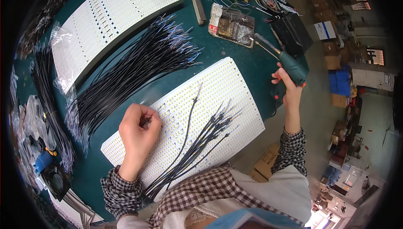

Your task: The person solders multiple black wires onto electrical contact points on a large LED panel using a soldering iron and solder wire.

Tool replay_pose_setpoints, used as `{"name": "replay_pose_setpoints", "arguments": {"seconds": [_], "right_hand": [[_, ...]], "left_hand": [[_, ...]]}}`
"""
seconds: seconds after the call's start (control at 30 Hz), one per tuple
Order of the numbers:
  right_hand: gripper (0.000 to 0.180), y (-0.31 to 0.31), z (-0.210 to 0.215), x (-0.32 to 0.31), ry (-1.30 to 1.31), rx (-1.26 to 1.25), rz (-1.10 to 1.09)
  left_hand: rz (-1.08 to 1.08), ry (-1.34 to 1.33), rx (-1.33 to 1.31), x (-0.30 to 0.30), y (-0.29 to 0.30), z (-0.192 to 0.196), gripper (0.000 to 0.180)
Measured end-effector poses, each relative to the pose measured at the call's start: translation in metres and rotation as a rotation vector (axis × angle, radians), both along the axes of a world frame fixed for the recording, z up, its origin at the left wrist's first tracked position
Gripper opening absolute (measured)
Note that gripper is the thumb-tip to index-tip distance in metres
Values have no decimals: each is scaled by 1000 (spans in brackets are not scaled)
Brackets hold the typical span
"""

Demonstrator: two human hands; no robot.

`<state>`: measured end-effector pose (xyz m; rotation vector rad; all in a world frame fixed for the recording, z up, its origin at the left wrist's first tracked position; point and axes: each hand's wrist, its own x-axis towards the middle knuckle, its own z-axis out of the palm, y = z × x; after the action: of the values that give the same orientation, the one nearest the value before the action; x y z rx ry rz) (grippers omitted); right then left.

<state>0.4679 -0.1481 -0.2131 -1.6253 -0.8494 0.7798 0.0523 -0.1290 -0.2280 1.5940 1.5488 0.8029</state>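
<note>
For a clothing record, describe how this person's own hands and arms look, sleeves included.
The left hand and right hand are bare, without gloves. Both arms wear dark-and-light checked sleeve covers, loose and wrinkled, ending short of the wrists. Plain, pale sleeves show above them.

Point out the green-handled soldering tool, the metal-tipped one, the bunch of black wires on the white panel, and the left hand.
Soldering tool (293,66): head view, on its green handle.
Bunch of black wires (197,147): head view, midway along.
Left hand (137,130): head view, back of hand.
</note>
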Motion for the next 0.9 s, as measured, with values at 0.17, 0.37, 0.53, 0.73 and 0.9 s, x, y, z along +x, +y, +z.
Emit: {"name": "replay_pose_setpoints", "arguments": {"seconds": [0.17,0.37,0.53,0.73,0.9], "right_hand": [[35,7,2,-7,10,0,-44],[34,7,5,-3,72,-42,-42],[32,4,10,-5,23,-90,-64],[28,-19,26,-9,187,26,-46],[29,-23,30,-20,236,117,11]], "left_hand": [[-5,5,-3,-1,0,1,11],[-6,10,9,0,0,2,11],[-7,8,-5,0,0,1,12],[-5,17,14,0,0,2,11],[-7,17,20,0,0,2,11]]}}
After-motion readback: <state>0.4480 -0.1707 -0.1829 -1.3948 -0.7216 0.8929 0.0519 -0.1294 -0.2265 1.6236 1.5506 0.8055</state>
